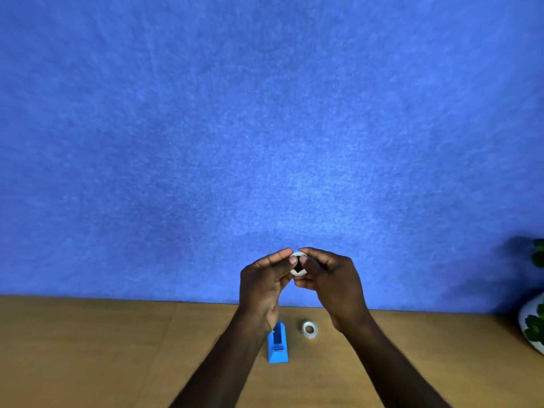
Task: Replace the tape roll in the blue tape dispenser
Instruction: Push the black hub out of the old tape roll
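Note:
A small clear tape roll (298, 264) with a dark core piece in its hole is held up in front of the blue wall, well above the table. My left hand (265, 285) pinches its left side and my right hand (331, 282) grips its right side. The blue tape dispenser (277, 344) stands on the wooden table below my left wrist, its roll slot showing no roll. A second clear tape roll (310, 329) lies flat on the table just right of the dispenser, untouched.
The wooden table (117, 354) runs along a blue felt wall (265, 128). A white pot with a green plant (534, 322) stands at the far right edge.

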A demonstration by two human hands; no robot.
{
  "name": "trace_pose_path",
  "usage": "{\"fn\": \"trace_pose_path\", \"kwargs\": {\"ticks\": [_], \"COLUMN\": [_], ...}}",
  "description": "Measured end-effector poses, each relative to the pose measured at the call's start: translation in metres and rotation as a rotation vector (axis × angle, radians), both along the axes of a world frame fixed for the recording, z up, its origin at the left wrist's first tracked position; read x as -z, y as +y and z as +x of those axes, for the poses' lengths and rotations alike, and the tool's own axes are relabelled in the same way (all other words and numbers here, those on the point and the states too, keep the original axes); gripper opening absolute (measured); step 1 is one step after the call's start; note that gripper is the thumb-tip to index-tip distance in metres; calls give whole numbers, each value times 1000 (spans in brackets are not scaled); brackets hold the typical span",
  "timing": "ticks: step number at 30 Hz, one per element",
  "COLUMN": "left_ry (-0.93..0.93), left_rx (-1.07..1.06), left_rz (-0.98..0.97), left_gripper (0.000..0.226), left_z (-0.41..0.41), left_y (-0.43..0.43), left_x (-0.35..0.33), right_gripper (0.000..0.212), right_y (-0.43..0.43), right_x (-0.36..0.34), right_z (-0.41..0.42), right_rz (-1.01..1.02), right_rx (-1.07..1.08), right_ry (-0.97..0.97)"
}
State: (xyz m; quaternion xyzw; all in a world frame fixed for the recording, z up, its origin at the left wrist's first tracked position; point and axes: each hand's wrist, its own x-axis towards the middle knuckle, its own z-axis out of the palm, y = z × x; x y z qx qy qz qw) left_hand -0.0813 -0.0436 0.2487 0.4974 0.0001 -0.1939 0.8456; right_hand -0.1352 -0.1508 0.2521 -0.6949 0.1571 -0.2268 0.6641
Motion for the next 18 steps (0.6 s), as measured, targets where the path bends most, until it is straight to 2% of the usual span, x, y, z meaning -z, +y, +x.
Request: {"fn": "trace_pose_path", "kwargs": {"ticks": [6, 10, 18], "left_ry": [-64, -118, -170], "left_rx": [-18, 45, 38], "left_rz": [20, -21, 26], "left_gripper": [14, 17, 24], "left_z": [-7, -9, -16], "left_y": [-1, 2, -3], "left_x": [-3, -9, -13], "right_gripper": [16, 20, 22], "right_y": [2, -5, -7], "right_x": [-4, -13, -16], "right_z": [-5, -8, -11], "right_rz": [-2, 28, -58], "right_rx": [8, -52, -27], "right_ry": [-20, -7, -15]}}
